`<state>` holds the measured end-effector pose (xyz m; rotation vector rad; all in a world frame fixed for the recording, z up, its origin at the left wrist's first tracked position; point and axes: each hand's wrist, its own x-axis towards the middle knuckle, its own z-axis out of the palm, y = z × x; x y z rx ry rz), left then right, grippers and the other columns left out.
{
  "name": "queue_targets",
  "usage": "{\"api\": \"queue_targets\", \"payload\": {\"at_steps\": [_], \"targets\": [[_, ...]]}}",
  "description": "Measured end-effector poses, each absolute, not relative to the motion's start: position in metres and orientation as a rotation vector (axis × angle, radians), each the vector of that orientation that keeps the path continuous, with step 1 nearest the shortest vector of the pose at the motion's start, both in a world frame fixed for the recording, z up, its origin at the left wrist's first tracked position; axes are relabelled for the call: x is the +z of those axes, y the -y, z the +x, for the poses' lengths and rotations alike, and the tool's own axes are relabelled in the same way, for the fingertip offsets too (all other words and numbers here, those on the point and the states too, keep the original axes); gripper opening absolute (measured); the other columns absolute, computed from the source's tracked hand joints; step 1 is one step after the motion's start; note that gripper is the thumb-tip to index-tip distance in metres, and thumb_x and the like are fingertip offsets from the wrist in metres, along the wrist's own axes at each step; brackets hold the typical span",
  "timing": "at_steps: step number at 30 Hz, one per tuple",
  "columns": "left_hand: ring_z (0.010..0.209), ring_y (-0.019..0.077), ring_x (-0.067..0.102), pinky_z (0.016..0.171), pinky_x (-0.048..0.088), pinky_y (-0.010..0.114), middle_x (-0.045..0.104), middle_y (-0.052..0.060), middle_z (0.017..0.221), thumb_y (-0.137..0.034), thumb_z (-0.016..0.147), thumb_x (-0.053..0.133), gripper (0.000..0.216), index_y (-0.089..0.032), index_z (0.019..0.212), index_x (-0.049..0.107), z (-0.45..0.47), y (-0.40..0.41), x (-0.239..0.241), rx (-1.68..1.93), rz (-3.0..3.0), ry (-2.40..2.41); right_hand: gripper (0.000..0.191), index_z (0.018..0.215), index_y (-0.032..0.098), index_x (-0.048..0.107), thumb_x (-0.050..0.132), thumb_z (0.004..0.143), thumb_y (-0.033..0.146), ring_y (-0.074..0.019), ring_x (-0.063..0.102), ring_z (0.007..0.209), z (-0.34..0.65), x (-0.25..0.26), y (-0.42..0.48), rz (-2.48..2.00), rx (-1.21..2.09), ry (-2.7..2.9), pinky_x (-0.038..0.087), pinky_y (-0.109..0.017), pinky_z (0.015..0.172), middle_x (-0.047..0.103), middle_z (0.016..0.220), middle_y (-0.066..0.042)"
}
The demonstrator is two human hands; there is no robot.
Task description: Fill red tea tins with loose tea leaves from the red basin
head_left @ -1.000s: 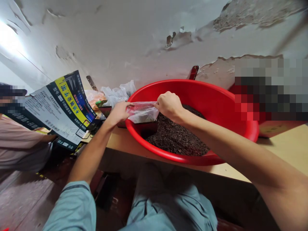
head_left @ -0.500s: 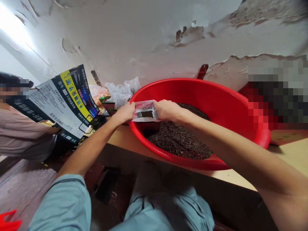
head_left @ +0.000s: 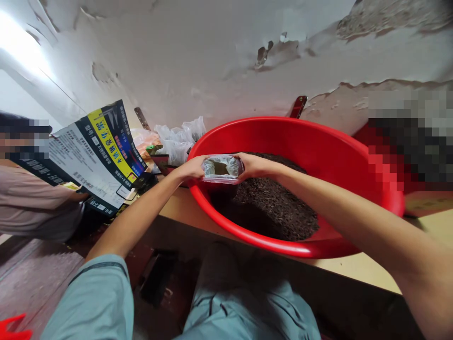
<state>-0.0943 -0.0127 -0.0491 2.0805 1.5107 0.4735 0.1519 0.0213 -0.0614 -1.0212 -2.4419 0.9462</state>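
Between my two hands is a small box [head_left: 222,179] lined with a clear plastic bag [head_left: 232,166], its open top facing me. My left hand [head_left: 193,168] grips its left side and my right hand [head_left: 252,165] its right side, fingers closed around the edges. The box is held over the left part of a big red basin [head_left: 339,141]. Dark, dry loose leaves, like tea [head_left: 279,208], lie in the basin below. What is inside the bag I cannot make out clearly.
The basin stands on a wooden table [head_left: 371,274] against a peeling wall. Crumpled clear plastic bags [head_left: 179,141] lie behind its left rim. Farther left, a large printed cardboard sheet [head_left: 102,156] stands between me and another person [head_left: 35,203]. A dark red box is at right.
Both hands have brought the box slightly right and down, closer to me. The bag's mouth now lies spread wider along the box's walls.
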Motion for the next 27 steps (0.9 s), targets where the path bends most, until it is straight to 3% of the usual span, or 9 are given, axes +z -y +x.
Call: {"api": "queue_targets", "payload": {"at_steps": [5, 8, 14, 19, 23, 27], "targets": [[0.116, 0.0272, 0.068, 0.099, 0.054, 0.032, 0.072, 0.008, 0.131, 0.004, 0.051, 0.06, 0.098, -0.014, 0.147, 0.056, -0.095, 0.0, -0.06, 0.622, 1.905, -1.511, 0.094, 0.142, 0.011, 0.053, 0.089, 0.055, 0.021, -0.0279, 0.064, 0.12, 0.167, -0.087, -0.027, -0.963, 1.129, 2.226, 0.052, -0.039, 0.106, 0.067, 0.134, -0.014], [0.122, 0.0281, 0.065, 0.104, 0.051, 0.034, 0.068, 0.011, 0.138, 0.003, 0.05, 0.063, 0.098, -0.012, 0.147, 0.056, -0.095, -0.012, -0.064, 0.678, 1.821, -1.478, 0.104, 0.144, 0.014, 0.049, 0.093, 0.049, 0.026, -0.0313, 0.06, 0.126, 0.175, -0.106, -0.034, -0.935, 1.263, 2.023, 0.051, -0.043, 0.11, 0.063, 0.138, -0.015], [0.114, 0.0296, 0.068, 0.101, 0.052, 0.039, 0.075, 0.011, 0.12, -0.001, 0.048, 0.063, 0.082, -0.011, 0.13, 0.068, -0.091, -0.035, -0.066, 0.551, 1.726, -1.179, 0.092, 0.13, 0.02, 0.061, 0.095, 0.045, 0.03, -0.0346, 0.062, 0.121, 0.182, -0.127, -0.035, -0.849, 1.322, 1.935, 0.049, -0.049, 0.111, 0.069, 0.128, -0.01], [0.126, 0.0298, 0.062, 0.114, 0.043, 0.044, 0.072, 0.012, 0.128, -0.012, 0.058, 0.073, 0.071, -0.013, 0.129, 0.067, -0.094, -0.033, -0.08, 0.563, 1.879, -1.055, 0.078, 0.129, 0.016, 0.061, 0.088, 0.057, 0.026, -0.0303, 0.066, 0.115, 0.172, -0.135, -0.029, -0.672, 1.233, 2.032, 0.05, -0.044, 0.108, 0.07, 0.126, -0.009], [0.131, 0.033, 0.058, 0.117, 0.039, 0.047, 0.072, 0.013, 0.129, -0.014, 0.061, 0.076, 0.06, -0.013, 0.12, 0.07, -0.095, -0.034, -0.091, 0.53, 2.07, -1.262, 0.089, 0.134, 0.014, 0.058, 0.09, 0.053, 0.03, -0.0303, 0.061, 0.124, 0.164, -0.15, -0.036, -0.626, 1.053, 2.058, 0.044, -0.042, 0.115, 0.066, 0.134, -0.012], [0.114, 0.0315, 0.068, 0.107, 0.049, 0.044, 0.078, 0.01, 0.112, -0.013, 0.058, 0.078, 0.051, -0.013, 0.109, 0.073, -0.09, -0.042, -0.106, 0.622, 1.868, -1.416, 0.109, 0.145, 0.01, 0.048, 0.094, 0.05, 0.037, -0.035, 0.053, 0.135, 0.166, -0.168, -0.046, -0.735, 0.983, 2.121, 0.034, -0.045, 0.122, 0.055, 0.145, -0.019]]}}
